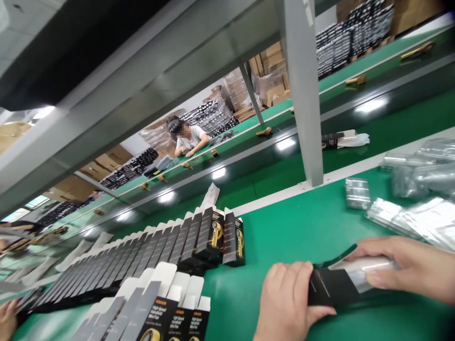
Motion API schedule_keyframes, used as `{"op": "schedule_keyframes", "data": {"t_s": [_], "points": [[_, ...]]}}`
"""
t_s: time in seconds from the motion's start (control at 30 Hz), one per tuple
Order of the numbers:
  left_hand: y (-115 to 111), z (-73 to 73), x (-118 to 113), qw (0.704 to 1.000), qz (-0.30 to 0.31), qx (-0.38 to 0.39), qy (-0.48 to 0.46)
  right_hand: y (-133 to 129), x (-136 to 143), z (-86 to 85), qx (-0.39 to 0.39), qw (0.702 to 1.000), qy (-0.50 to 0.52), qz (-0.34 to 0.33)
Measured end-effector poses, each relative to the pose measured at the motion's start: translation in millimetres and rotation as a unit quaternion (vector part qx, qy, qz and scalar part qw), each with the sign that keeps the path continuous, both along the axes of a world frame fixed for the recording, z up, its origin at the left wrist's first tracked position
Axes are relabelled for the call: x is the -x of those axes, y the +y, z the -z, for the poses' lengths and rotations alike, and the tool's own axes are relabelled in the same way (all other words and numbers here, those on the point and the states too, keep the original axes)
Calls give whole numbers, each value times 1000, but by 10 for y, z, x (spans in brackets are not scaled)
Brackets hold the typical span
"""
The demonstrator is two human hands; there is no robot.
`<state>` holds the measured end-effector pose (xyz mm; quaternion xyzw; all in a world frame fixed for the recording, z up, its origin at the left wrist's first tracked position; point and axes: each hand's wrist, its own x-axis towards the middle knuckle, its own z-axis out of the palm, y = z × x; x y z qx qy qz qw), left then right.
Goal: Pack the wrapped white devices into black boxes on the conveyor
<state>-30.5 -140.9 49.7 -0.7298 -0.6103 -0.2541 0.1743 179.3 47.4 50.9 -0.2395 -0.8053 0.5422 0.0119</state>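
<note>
My left hand (286, 300) is closed around a small black product box (332, 288), which lies on its side just above the green table. At the box's open right end, my right hand (414, 267) grips a clear plastic-wrapped item (378, 266), whose left part is at or inside the opening. What the wrapping contains is not clear. To the left, a long row of black boxes (176, 241) stands upright with white flaps raised. Nearer the camera is a second group of boxes (161, 315), labelled as handheld mini fans.
Clear plastic packets (419, 213) lie on the right of the table. A grey metal post (304, 94) rises at its back edge. Beyond, a conveyor (256, 182) carries a box with plastic sticking out. A co-worker (192, 137) sits across; another person's hand (7, 318) is at far left.
</note>
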Motion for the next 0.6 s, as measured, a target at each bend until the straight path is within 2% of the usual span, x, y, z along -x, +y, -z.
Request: {"op": "schedule_keyframes", "data": {"t_s": [0.07, 0.27, 0.37, 0.4, 0.47, 0.53, 0.57, 0.6], "points": [[21, -17, -21, 1000, 3, 1, 7, -52, 59, -6, 60, 997, 8, -44], [98, -32, -27, 999, 1, -24, 38, -192, 176, -81, 10, 1000, -13, -26], [178, -58, 52, 999, -4, -8, 37, -96, 277, -185, 41, 999, 26, -15], [218, -69, 92, 999, -28, -4, 31, -37, 358, -223, 60, 997, 54, 3], [319, -76, 170, 992, -125, -23, -10, 115, 611, -284, 99, 989, 100, 56], [427, -33, 215, 966, -231, -78, -82, 300, 974, -314, 118, 979, 114, 119], [473, 15, 217, 954, -256, -103, -117, 397, 1180, -317, 126, 974, 119, 148], [509, 79, 207, 950, -254, -111, -142, 493, 1391, -315, 134, 967, 123, 176]]}}
